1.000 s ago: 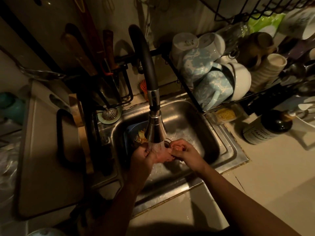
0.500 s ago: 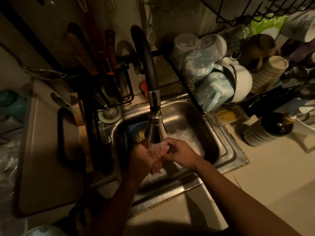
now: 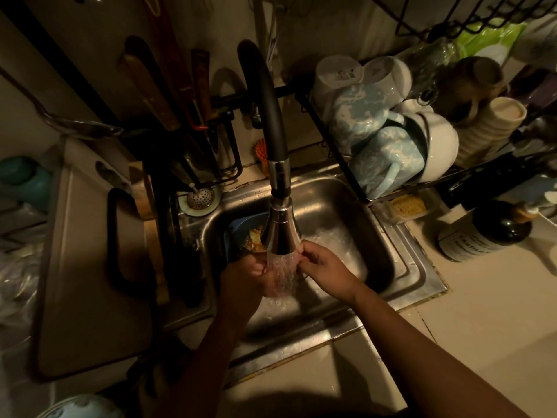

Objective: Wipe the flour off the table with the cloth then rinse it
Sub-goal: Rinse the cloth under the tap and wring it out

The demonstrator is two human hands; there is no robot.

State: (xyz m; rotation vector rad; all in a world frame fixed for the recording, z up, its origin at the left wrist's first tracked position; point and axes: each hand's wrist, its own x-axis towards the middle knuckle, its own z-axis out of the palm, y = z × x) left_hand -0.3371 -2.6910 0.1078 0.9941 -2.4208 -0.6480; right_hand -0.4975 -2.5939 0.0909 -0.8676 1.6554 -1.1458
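1. Head view, the cloth: the cloth (image 3: 283,268) is a small pinkish piece held over the sink (image 3: 422,276), directly under the head of the tap (image 3: 281,230). Water runs onto it.
2. Head view, the hands: the left hand (image 3: 244,279) has its fingers curled round the cloth's left end. The right hand (image 3: 327,267) pinches the right end between thumb and fingertips. Neither hand holds anything else.
3. Head view, the relation that counts: the cloth is stretched between the two hands, so its long axis runs left to right across the stream. The stream strikes the middle of the span, between the two grips. Both hands touch the cloth, so neither is nearer. The right grip sits a little higher and closer to the tap head than the left.
4. Head view, nearby: a bowl (image 3: 238,229) with food scraps lies in the sink just behind the left hand, apart from the cloth.
5. Judgement: the wiping looks done and the rinse is under way. The next move likely calls for drawing the two ends together to rub or wring the middle under the stream.
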